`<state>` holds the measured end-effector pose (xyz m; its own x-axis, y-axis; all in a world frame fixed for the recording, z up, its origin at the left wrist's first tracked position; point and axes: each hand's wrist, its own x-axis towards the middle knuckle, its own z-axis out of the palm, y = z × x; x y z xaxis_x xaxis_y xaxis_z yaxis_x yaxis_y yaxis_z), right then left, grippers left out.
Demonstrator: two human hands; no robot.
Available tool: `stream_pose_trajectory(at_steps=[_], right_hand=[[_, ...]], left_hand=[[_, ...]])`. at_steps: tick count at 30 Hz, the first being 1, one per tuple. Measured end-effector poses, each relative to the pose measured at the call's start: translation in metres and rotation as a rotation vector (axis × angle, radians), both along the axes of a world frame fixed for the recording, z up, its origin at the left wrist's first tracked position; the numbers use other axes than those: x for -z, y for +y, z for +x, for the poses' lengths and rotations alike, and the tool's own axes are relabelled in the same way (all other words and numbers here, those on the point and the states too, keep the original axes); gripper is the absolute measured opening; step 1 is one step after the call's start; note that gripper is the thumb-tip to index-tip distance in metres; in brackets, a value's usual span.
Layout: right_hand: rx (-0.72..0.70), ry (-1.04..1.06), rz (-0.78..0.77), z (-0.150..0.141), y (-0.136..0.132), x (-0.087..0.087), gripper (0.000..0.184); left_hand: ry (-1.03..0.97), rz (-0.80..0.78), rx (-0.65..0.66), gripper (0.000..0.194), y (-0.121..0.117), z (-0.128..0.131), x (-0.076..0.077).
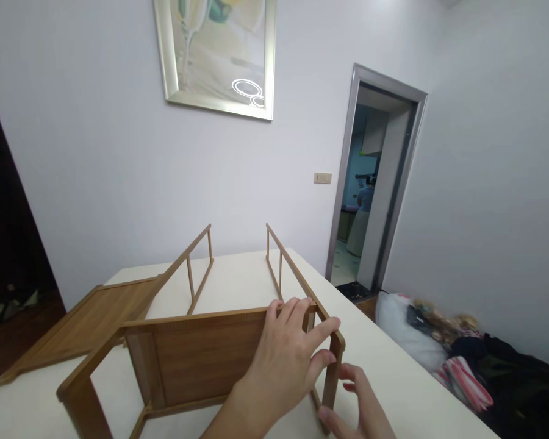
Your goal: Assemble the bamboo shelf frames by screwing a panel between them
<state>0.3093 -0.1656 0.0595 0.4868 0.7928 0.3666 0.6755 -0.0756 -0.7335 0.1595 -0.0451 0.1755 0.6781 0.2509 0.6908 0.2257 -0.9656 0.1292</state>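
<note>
A partly assembled brown wooden rack lies on its side on a white table. Its wooden panel (205, 360) spans between a left side frame (183, 259) and a right side frame (297, 274). My left hand (286, 350) wraps over the panel's upper edge where it meets the right side frame, its thumb and index finger against that frame's near end. Lower down, my right hand (359, 399) curls its thumb and fingers about the same end piece from the outside. My left hand hides the joint in part.
Another wooden panel (89, 323) lies flat on the left of the white table (375, 360). Clothes (466, 378) and a white bag are heaped at right. A doorway (354, 183) shows a person in the room beyond. A framed picture (219, 100) hangs above.
</note>
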Motion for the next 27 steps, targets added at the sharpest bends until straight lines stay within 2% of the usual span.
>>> stream_pose_trajectory(at_steps=[1, 4, 5, 7, 9, 12, 14, 18, 21, 24, 27], right_hand=[[-0.064, 0.056, 0.039, -0.003, 0.006, -0.004, 0.047], [-0.167, 0.225, 0.066, -0.018, 0.022, -0.01, 0.035], [-0.177, 0.284, 0.05, -0.022, 0.026, -0.011, 0.04], [-0.156, 0.374, 0.038, -0.026, 0.031, -0.01, 0.051], [-0.085, 0.383, 0.068, -0.02, 0.031, -0.01, 0.054], [0.055, 0.263, 0.114, 0.005, 0.024, -0.011, 0.056], [0.096, 0.137, 0.108, 0.03, 0.014, -0.01, 0.053], [0.031, -0.207, 0.049, 0.088, -0.011, -0.002, 0.04], [-0.003, -0.352, -0.026, 0.122, -0.028, 0.001, 0.027], [-0.05, -0.442, -0.102, 0.139, -0.037, -0.001, 0.024], [-0.092, -0.485, -0.153, 0.143, -0.039, 0.0, 0.024]], left_hand=[[-0.002, -0.004, 0.002, 0.039, 0.0, 0.0, 0.0], [0.006, -0.017, 0.008, 0.039, 0.0, 0.0, -0.001], [0.013, -0.016, 0.012, 0.04, 0.001, 0.0, -0.001], [0.033, -0.003, 0.022, 0.044, 0.002, -0.001, -0.001], [0.049, 0.013, 0.02, 0.053, 0.003, -0.003, 0.0], [0.052, 0.034, -0.012, 0.067, 0.006, -0.003, 0.003], [0.048, 0.049, -0.03, 0.069, 0.007, -0.002, 0.005], [0.054, 0.073, -0.037, 0.064, 0.009, -0.001, 0.008], [0.051, 0.074, -0.04, 0.065, 0.01, 0.0, 0.01], [0.044, 0.074, -0.053, 0.064, 0.011, 0.002, 0.012], [0.044, 0.078, -0.066, 0.062, 0.011, 0.003, 0.013]])
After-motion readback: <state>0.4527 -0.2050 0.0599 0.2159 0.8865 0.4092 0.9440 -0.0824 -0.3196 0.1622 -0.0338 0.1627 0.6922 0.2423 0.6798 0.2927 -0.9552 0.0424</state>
